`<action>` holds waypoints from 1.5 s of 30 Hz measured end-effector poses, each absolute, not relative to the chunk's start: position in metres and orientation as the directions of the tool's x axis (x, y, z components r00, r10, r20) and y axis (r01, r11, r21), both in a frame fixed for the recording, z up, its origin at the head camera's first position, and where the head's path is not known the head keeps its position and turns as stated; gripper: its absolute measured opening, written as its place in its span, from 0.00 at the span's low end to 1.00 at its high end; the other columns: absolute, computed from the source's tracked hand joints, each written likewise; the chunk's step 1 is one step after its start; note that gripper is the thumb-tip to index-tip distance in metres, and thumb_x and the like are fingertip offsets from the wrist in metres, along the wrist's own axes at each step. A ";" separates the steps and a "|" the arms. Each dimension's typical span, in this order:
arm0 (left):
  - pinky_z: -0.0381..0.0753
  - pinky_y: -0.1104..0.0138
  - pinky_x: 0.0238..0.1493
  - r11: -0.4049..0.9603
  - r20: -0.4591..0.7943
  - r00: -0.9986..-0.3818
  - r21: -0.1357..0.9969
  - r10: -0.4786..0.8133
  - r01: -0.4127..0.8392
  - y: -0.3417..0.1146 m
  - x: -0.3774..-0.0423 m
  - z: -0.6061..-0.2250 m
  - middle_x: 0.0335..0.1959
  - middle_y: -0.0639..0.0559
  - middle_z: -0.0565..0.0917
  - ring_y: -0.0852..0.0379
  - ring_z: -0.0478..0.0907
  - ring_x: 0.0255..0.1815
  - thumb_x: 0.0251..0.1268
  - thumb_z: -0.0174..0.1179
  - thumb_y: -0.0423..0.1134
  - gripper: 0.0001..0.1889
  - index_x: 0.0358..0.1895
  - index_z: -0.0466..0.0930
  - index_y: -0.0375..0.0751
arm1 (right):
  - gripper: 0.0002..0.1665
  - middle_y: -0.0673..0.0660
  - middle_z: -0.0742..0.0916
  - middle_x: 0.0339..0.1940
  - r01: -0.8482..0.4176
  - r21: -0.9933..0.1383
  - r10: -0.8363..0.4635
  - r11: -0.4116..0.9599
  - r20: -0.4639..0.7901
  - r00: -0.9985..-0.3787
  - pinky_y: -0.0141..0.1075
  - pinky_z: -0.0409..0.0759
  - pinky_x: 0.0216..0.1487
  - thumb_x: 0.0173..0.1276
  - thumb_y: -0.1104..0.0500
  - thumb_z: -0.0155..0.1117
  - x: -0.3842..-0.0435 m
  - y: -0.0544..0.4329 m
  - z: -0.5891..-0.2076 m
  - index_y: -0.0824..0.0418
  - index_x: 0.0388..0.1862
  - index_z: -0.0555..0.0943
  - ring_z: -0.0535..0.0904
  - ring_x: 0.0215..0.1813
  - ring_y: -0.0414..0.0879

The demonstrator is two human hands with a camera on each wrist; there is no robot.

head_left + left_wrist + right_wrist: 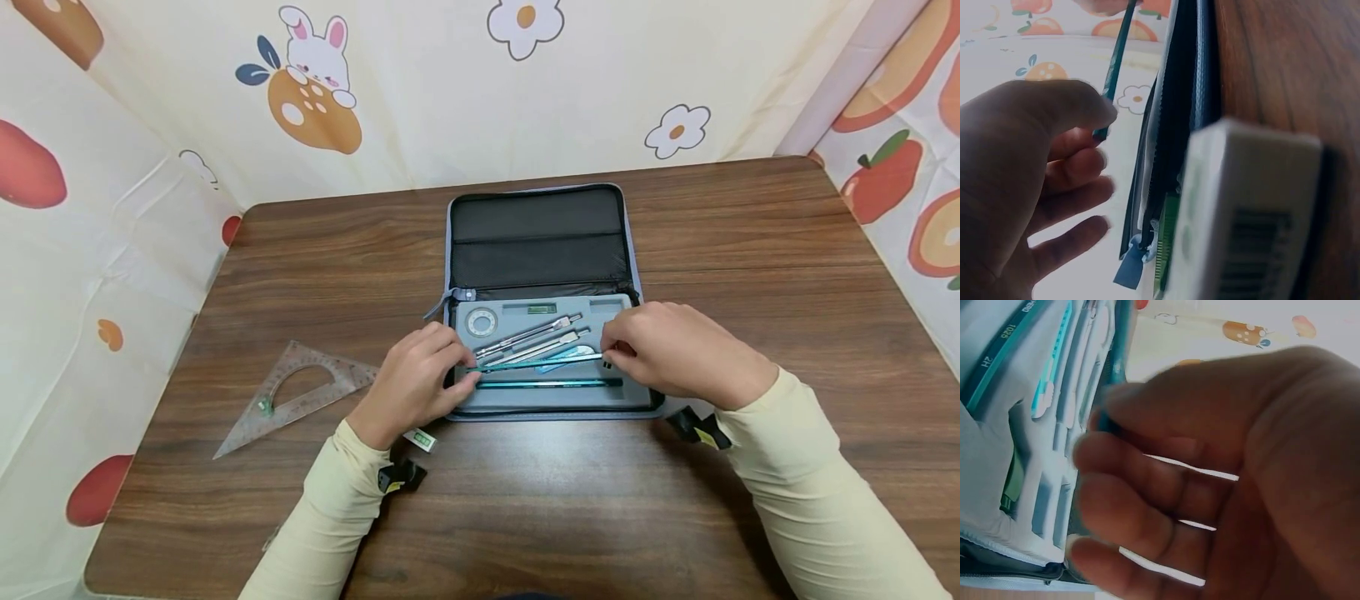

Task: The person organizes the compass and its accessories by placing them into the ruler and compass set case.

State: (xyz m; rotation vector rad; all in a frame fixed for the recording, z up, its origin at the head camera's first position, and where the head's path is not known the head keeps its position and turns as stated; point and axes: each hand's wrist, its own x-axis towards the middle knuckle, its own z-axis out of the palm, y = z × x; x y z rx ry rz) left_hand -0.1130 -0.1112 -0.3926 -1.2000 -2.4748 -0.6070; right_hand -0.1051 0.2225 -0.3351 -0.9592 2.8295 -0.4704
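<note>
Head: work looks partway. Lower pencil point(551, 383), compasses point(559, 324) lie in open case point(538, 223); set square point(300, 407), white block point(422, 440) outside on surface point(562, 492); upper pencil point(517, 364) over case, between left hand point(420, 375), right hand point(675, 346). Left wrist: grip pinches one end. Right wrist: other end pinched.

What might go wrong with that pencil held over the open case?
The teal pencil is pinched near its ends by the left hand and right hand, so it might slip onto the silver instruments in the case. The small white block lies close to the left hand, so a stray movement could nudge it.
</note>
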 end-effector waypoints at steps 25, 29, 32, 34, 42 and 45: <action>0.75 0.65 0.40 0.479 0.362 -0.536 0.241 0.763 0.844 -0.108 -0.110 -0.396 0.31 0.59 0.80 0.58 0.73 0.37 0.56 0.72 0.39 0.01 0.30 0.89 0.49 | 0.17 0.42 0.75 0.20 -0.505 -0.338 -0.593 0.794 -0.251 -0.765 0.38 0.70 0.25 0.62 0.62 0.68 -0.103 0.218 -0.340 0.45 0.19 0.76 0.70 0.24 0.39; 0.75 0.65 0.41 0.468 0.352 -0.529 0.247 0.772 0.848 -0.109 -0.111 -0.396 0.31 0.59 0.80 0.58 0.73 0.37 0.59 0.71 0.39 0.02 0.30 0.89 0.49 | 0.16 0.42 0.75 0.19 -0.492 -0.339 -0.585 0.802 -0.277 -0.763 0.38 0.69 0.25 0.61 0.62 0.69 -0.102 0.217 -0.342 0.46 0.19 0.76 0.70 0.24 0.39; 0.74 0.65 0.42 0.467 0.341 -0.531 0.255 0.776 0.847 -0.110 -0.111 -0.396 0.32 0.59 0.80 0.58 0.73 0.38 0.61 0.69 0.39 0.03 0.30 0.88 0.48 | 0.16 0.42 0.75 0.19 -0.486 -0.343 -0.583 0.804 -0.290 -0.759 0.37 0.69 0.25 0.62 0.62 0.70 -0.101 0.216 -0.343 0.46 0.20 0.76 0.70 0.24 0.39; 0.75 0.64 0.42 0.465 0.338 -0.530 0.256 0.778 0.847 -0.110 -0.111 -0.396 0.32 0.59 0.80 0.58 0.74 0.39 0.61 0.69 0.39 0.03 0.29 0.88 0.48 | 0.17 0.42 0.75 0.19 -0.486 -0.344 -0.584 0.803 -0.291 -0.758 0.37 0.69 0.24 0.62 0.62 0.70 -0.101 0.216 -0.344 0.46 0.20 0.75 0.70 0.24 0.39; 0.73 0.63 0.41 0.463 0.333 -0.526 0.253 0.783 0.849 -0.111 -0.111 -0.396 0.31 0.59 0.79 0.57 0.74 0.39 0.61 0.70 0.38 0.04 0.29 0.87 0.48 | 0.18 0.41 0.75 0.19 -0.513 -0.342 -0.605 0.787 -0.266 -0.751 0.37 0.68 0.24 0.62 0.62 0.70 -0.101 0.215 -0.347 0.45 0.18 0.75 0.69 0.23 0.38; 0.73 0.61 0.45 0.458 0.343 -0.519 0.246 0.783 0.854 -0.111 -0.112 -0.396 0.31 0.58 0.79 0.56 0.74 0.39 0.60 0.70 0.38 0.04 0.28 0.87 0.48 | 0.19 0.41 0.75 0.19 -0.517 -0.344 -0.608 0.784 -0.258 -0.750 0.37 0.68 0.24 0.62 0.62 0.70 -0.100 0.215 -0.348 0.45 0.18 0.75 0.69 0.23 0.38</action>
